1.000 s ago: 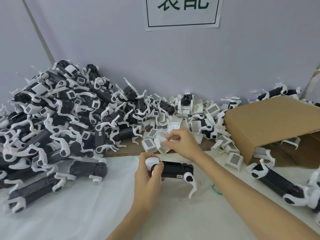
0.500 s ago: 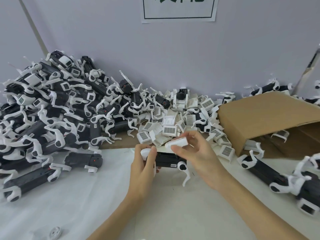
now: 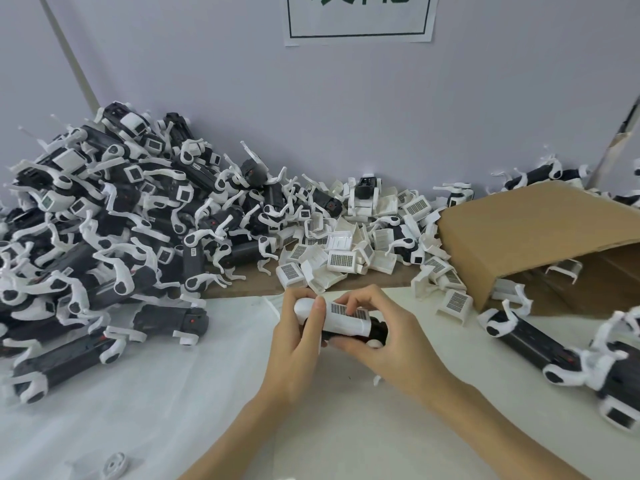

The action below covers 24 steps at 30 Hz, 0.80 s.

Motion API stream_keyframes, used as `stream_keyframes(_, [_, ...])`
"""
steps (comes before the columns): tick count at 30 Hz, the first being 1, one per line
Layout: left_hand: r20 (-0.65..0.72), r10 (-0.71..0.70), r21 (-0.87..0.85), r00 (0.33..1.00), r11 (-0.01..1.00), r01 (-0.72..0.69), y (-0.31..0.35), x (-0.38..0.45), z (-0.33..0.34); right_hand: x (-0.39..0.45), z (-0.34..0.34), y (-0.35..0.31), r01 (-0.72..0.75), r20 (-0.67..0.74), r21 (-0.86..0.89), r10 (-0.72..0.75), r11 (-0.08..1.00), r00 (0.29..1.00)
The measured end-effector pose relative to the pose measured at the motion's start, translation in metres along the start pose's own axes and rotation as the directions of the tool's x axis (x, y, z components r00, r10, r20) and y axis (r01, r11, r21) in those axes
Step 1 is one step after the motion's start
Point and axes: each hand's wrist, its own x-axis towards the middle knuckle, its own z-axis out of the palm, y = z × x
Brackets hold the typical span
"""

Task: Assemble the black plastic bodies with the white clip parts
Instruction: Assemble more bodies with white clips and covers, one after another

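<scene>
Just above the white sheet at the centre, both hands hold one black plastic body [image 3: 378, 331]. My left hand [image 3: 298, 344] grips its rounded white left end. A white clip part [image 3: 346, 318] with a grid label sits on top of the body, and my right hand [image 3: 384, 336] presses it there, fingers curled over the top and thumb underneath. The hands hide most of the body. Loose white clip parts [image 3: 341, 261] lie in a heap just behind the hands.
A big pile of black bodies with white arms [image 3: 104, 230] fills the left side against the wall. A tipped cardboard box [image 3: 526, 237] lies at right with clips inside. More black units [image 3: 540, 344] lie at the right. A small white disc [image 3: 114, 465] sits bottom left.
My right hand picked a white clip from the heap, carried it to the black body and set it on top. The left hand kept holding the body's left end.
</scene>
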Motion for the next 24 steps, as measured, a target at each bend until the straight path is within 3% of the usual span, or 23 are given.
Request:
stream_keyframes(4, [0.002,-0.020,-0.010,1.000,1.000,0.020,-0.002,0.001,0.000,-0.009,0.003,0.009,0.045,0.046,-0.158,-0.038,0.986,0.998])
stream_keyframes(8, [0.050,-0.004,0.000,0.999,1.000,0.004,0.001,-0.001,0.002,-0.019,0.006,0.020,0.239,-0.010,-0.389,-0.263,0.890,0.965])
stream_keyframes(11, [0.043,-0.025,0.006,0.999,1.000,0.025,0.000,-0.001,0.003,-0.016,0.004,0.022,0.295,-0.022,-0.512,-0.356,0.807,0.934])
stream_keyframes(16, [0.016,-0.063,-0.003,0.998,0.998,0.063,0.001,0.000,0.003,-0.016,0.008,0.024,0.310,-0.068,-0.560,-0.415,0.768,0.907])
stream_keyframes(24, [0.089,-0.039,0.030,0.995,0.999,0.036,0.004,-0.003,0.003,-0.019,0.001,0.021,0.214,-0.076,-0.435,-0.273,0.874,0.959])
